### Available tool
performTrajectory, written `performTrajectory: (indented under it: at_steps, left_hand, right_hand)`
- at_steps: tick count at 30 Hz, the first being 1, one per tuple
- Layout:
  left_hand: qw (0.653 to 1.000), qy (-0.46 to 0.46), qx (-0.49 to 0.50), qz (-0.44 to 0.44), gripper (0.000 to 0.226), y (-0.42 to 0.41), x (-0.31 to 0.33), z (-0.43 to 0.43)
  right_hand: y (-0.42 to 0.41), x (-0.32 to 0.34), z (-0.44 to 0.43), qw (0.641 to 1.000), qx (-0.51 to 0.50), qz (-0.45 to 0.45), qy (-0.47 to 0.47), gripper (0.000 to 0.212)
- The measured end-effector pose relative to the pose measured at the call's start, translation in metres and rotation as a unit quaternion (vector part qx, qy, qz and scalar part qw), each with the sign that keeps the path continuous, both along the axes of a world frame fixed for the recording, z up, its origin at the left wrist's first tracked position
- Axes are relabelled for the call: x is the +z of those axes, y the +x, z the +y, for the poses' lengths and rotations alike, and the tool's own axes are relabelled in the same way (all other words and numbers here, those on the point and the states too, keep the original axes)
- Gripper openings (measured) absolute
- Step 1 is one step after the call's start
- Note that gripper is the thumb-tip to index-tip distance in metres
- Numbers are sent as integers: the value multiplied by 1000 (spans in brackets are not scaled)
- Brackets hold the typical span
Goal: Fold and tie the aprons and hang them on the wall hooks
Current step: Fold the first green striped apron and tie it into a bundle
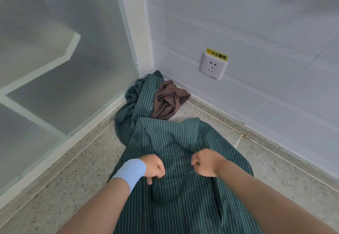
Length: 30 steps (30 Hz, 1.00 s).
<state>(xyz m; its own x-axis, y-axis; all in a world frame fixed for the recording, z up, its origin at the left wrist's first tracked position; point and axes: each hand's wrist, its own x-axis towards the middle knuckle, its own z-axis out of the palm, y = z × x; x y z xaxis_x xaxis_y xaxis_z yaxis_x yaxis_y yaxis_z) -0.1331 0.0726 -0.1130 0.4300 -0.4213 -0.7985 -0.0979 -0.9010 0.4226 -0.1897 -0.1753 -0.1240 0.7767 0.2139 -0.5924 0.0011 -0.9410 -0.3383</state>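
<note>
I'm gripping the dark green pinstriped cloth apron (183,206), with my left hand (154,166) and right hand (205,163) curling into its middle. It's lying on the speckled stone floor (73,178), its far edge nearing the corner beside a crumpled brown striped apron (168,101), with bare floor flanking it.

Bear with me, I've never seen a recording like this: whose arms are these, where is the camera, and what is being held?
There is no machine here: a person wears a camera on the head, so this single picture looks forward and down at their own two arms. The left hand, with a blue wristband, and the right hand each grip a green striped apron that spreads over the speckled floor. In the corner lies a brown striped cloth beside more bunched green cloth; whether that is a second apron I cannot tell. A wall socket sits on the tiled wall, frosted glass on the left.
</note>
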Motion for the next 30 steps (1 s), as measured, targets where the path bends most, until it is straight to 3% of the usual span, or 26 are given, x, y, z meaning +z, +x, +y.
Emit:
performTrajectory:
  at_steps: [2, 6, 10, 12, 14, 15, 17, 20, 22, 25, 27, 30]
  left_hand:
    - [990, -11, 42, -135, 21, 5, -5, 0]
    - [924, -61, 75, -371, 16, 12, -27, 1]
    - [854, -92, 274, -433, 16, 35, -26, -12]
    - [833, -87, 232, -495, 24, 60, -20, -19]
    - [859, -70, 76, -502, 34, 86, -17, -23]
    - [879, -34, 5, -476, 37, 99, -14, -25]
    - [898, 60, -91, -425, 31, 121, -12, -23]
    - [887, 96, -51, -448, 17, 137, -7, -13]
    - [868, 61, 21, -493, 26, 140, -9, -7]
    - [824, -21, 35, -566, 57, 117, -21, -8]
    - [830, -54, -26, -555, 58, 91, -37, -9]
    - [878, -24, -93, -469, 63, 59, -68, 1]
  right_hand:
    - [4, -6, 3, 999, 7, -52, -14, 44]
    - [21, -16, 19, 979, 32, -191, -58, 50]
    - [51, -23, 33, 950, -64, -297, -68, 57]
    - [77, -20, 30, 948, -124, -284, -71, 72]
    - [107, -20, 19, 960, -115, -237, -91, 80]
    - [120, -22, 14, 966, -93, -220, -96, 71]
    - [139, -23, 0, 975, -62, -189, -103, 34]
    - [160, -19, -12, 970, -123, -180, -109, 17]
    - [166, -19, -10, 957, -159, -222, -96, 35]
    - [147, -22, 11, 934, -128, -321, -92, 62]
    - [122, -26, 30, 923, -66, -365, -104, 68]
    - [92, -49, 48, 965, 29, -234, -117, 74]
